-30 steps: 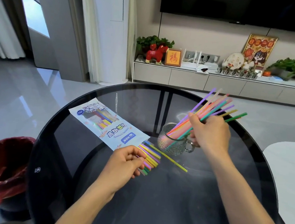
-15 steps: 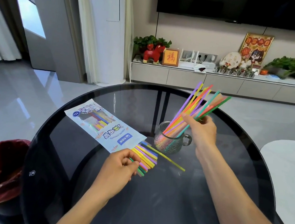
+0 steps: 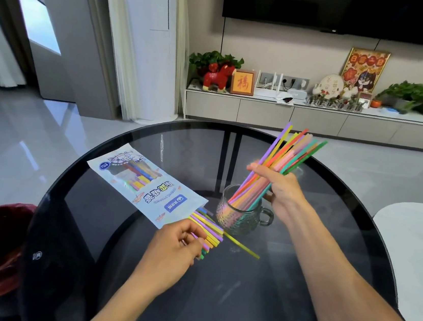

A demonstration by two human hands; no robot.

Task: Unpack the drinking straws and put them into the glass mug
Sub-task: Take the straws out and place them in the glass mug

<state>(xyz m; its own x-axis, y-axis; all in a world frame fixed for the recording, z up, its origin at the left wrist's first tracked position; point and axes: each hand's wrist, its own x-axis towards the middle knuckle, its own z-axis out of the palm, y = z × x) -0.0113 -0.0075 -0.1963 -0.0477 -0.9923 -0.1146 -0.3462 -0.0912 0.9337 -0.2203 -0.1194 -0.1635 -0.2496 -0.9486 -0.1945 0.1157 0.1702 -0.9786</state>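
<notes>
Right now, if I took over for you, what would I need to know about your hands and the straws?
Right hand: grip shut on a bundle of straws, lower ends already inside the glass mug.
Left hand: fingers pinching the straws sticking out of the open straw packet.
One yellow straw lies loose on the glass table beside the mug.
Done: one bundle nearly in.
Left: release it, pull out the rest, add the loose one.

A round dark glass table (image 3: 240,310) carries the straw packet (image 3: 146,184), a glass mug (image 3: 240,217) and, seemingly, one loose yellow-green straw (image 3: 242,247).
</notes>
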